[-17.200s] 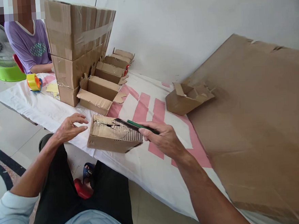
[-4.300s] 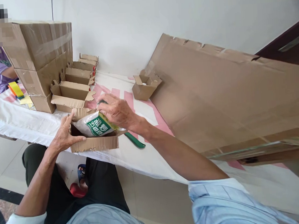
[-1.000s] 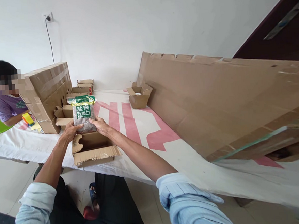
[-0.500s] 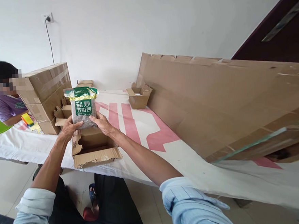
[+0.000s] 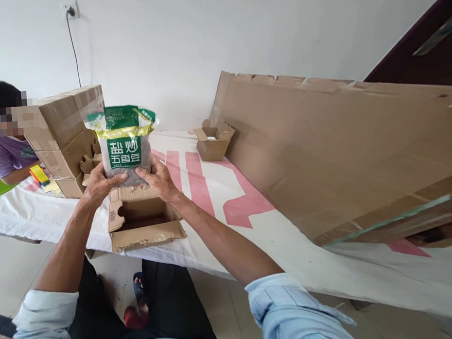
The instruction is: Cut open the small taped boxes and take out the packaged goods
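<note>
Both hands hold up a clear bag of beans point(image 5: 124, 143) with a green and yellow printed label, upright and facing me. My left hand point(image 5: 100, 187) grips its lower left corner, thumb across the front. On the lower right, my right hand point(image 5: 160, 180) is closed on it the same way. Below and just in front of the bag, an open cardboard box point(image 5: 149, 237) stands near the table's front edge, flaps folded out. Its visible inside looks brown and bare, though the far part is partly covered by my hands.
Taped cartons point(image 5: 64, 144) are stacked at the left, beside a person in a purple shirt point(image 5: 6, 154) and a tape dispenser point(image 5: 39, 175). A small open box point(image 5: 213, 145) stands farther back. A large cardboard sheet point(image 5: 341, 156) leans along the right of the cloth-covered table point(image 5: 293, 247).
The bag has come up and closer to me in both hands, so it looks larger. More of the open box shows beneath it. My view has tilted slightly down.
</note>
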### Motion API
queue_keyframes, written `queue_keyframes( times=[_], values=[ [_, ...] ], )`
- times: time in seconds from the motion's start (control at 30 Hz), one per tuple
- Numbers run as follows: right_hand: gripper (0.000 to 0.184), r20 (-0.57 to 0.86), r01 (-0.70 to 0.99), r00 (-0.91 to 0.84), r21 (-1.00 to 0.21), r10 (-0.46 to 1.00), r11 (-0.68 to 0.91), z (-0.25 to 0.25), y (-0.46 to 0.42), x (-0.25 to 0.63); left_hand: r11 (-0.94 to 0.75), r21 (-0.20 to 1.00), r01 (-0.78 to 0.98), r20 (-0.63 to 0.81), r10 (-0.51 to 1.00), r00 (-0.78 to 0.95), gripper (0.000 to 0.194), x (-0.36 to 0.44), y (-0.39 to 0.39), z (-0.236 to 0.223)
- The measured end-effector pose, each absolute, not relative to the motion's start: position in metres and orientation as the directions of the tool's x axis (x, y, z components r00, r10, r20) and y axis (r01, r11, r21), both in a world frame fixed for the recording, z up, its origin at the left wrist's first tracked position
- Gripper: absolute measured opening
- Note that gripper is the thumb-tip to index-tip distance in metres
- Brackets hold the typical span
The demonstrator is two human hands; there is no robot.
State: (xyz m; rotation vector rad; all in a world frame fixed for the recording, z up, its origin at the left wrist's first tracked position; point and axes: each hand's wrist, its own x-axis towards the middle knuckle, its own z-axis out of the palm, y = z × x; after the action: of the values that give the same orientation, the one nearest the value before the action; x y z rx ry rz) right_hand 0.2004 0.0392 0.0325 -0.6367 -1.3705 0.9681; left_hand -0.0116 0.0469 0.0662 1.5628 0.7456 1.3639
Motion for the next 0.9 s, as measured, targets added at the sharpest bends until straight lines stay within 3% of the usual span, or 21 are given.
queue_keyframes(
  times=[0.17, 0.27, 0.37, 0.47, 0.53, 0.7, 0.9],
  values=[
    [0.083, 0.637, -0.089, -0.192, -0.769, 0.746, 0.633, 0.065, 0.029, 0.219, -0.643, 0.756, -0.123, 0.653, 0.754, 0.074, 0.064, -0.023, 0.041, 0.098],
    [0.073, 0.643, 0.193, -0.263, -0.695, 0.719, 0.692, 0.073, 0.024, 0.240, -0.767, 0.636, -0.078, 0.767, 0.640, -0.044, 0.068, -0.047, 0.040, 0.125],
    [0.049, 0.468, 0.542, -0.407, -0.567, 0.784, 0.620, 0.065, 0.020, 0.256, -0.832, 0.554, -0.016, 0.824, 0.551, -0.131, 0.071, -0.078, 0.041, 0.138],
    [0.027, 0.184, 0.721, -0.481, -0.473, 0.857, 0.506, 0.046, 0.013, 0.262, -0.790, 0.611, 0.060, 0.780, 0.586, -0.218, 0.064, -0.102, 0.039, 0.120],
    [0.018, 0.103, 0.728, -0.479, -0.508, 0.872, 0.460, 0.031, 0.008, 0.264, -0.711, 0.698, 0.084, 0.701, 0.655, -0.282, 0.060, -0.112, 0.035, 0.094],
    [0.012, 0.158, 0.563, -0.458, -0.710, 0.875, 0.423, 0.005, 0.000, 0.274, -0.426, 0.895, 0.130, 0.445, 0.837, -0.320, 0.051, -0.126, 0.019, 0.024],
    [0.023, 0.090, 0.351, -0.410, -0.903, 0.908, 0.248, -0.014, 0.011, 0.298, -0.248, 0.912, 0.326, 0.333, 0.914, -0.234, 0.048, -0.149, 0.019, -0.006]
  ],
)
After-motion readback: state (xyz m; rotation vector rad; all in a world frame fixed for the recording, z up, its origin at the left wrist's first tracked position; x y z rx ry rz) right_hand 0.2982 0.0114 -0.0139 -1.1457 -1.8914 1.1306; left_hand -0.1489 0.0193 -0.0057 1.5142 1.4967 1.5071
